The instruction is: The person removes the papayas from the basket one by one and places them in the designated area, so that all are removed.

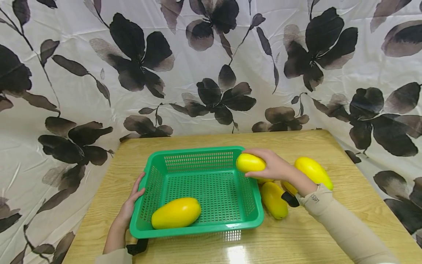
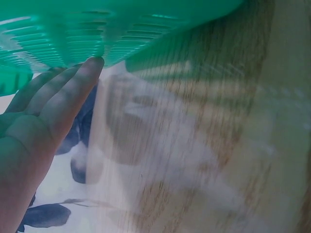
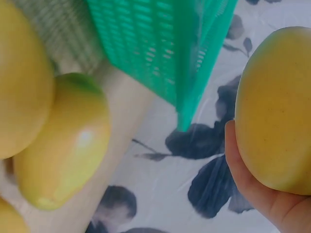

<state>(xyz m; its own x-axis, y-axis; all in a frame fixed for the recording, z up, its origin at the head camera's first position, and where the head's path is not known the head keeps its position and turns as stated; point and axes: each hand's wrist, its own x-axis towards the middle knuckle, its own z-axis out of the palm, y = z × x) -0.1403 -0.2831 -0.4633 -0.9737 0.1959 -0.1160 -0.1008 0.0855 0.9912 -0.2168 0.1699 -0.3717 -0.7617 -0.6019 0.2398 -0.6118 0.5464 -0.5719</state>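
My right hand [image 1: 271, 167] grips a yellow mango [image 1: 250, 162] over the right rim of the green plastic basket [image 1: 201, 231]. The right wrist view shows this mango [image 3: 279, 111] large, with fingers curled along its lower side. At the basket's left side, my left hand [image 1: 129, 205] touches the outer wall, thumb by the rim. Its fingers [image 2: 73, 92] lie nearly straight against the slotted wall in the left wrist view. Another yellow mango [image 1: 176, 213] lies inside the basket, in the front left corner.
Right of the basket several mangoes lie on the wooden table [image 1: 296, 234], among them one with a greenish tip [image 1: 274, 201] and a larger one [image 1: 313, 171] partly behind my right forearm. A flower-printed cloth [image 1: 184, 73] hangs behind the table and along its sides.
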